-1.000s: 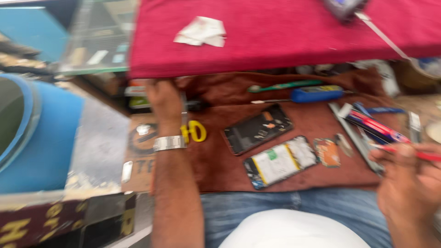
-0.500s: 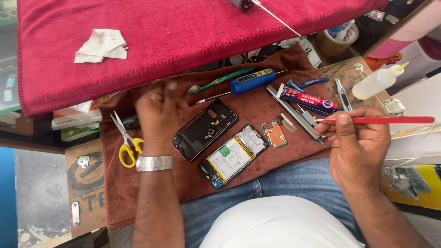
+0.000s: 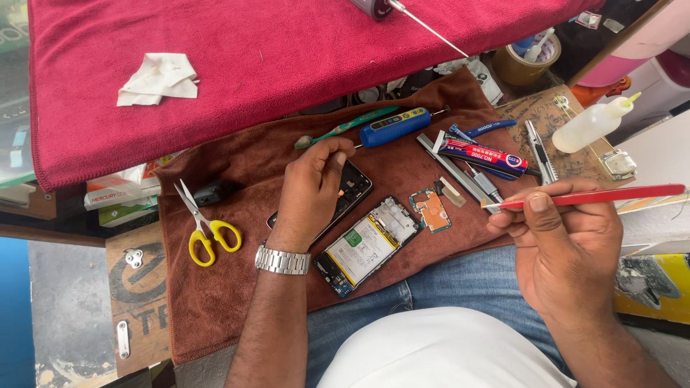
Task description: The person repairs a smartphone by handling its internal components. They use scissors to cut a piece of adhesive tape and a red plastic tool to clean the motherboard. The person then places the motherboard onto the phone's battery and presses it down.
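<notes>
**Hands at the opened phone on the brown cloth**

The phone frame (image 3: pixel 345 194), dark and lying face up, sits near the middle of the brown cloth (image 3: pixel 215 302), which covers the person's lap and the near edge of the counter. The left hand (image 3: pixel 310 188) rests on top of the frame, fingers curled down onto its far end; its grip presses on the frame rather than closing around it. A metal watch (image 3: pixel 282 260) sits on that wrist.

Just right of the frame, and nearer, lies the phone body (image 3: pixel 366 244) with its battery exposed, tilted the same way as the frame. A small circuit board (image 3: pixel 433 210) lies just right of the body, apart from it.

The right hand (image 3: pixel 557 248) is held at the right edge of the cloth. Its grip is clenched on a red tool (image 3: pixel 596 196), a thin rod pinched between thumb and fingers, with the tip pointing left toward the board.

Farther out on the cloth:
- blue screwdriver (image 3: pixel 395 126) and green toothbrush (image 3: pixel 345 128), far side;
- glue tube (image 3: pixel 483 156) and metal ruler (image 3: pixel 449 167), right of the screwdriver;
- yellow scissors (image 3: pixel 205 230), left side.

A red cloth (image 3: pixel 287 57) covers the far surface and carries a crumpled white tissue (image 3: pixel 159 77). A white squeeze bottle (image 3: pixel 593 123) lies at far right.
</notes>
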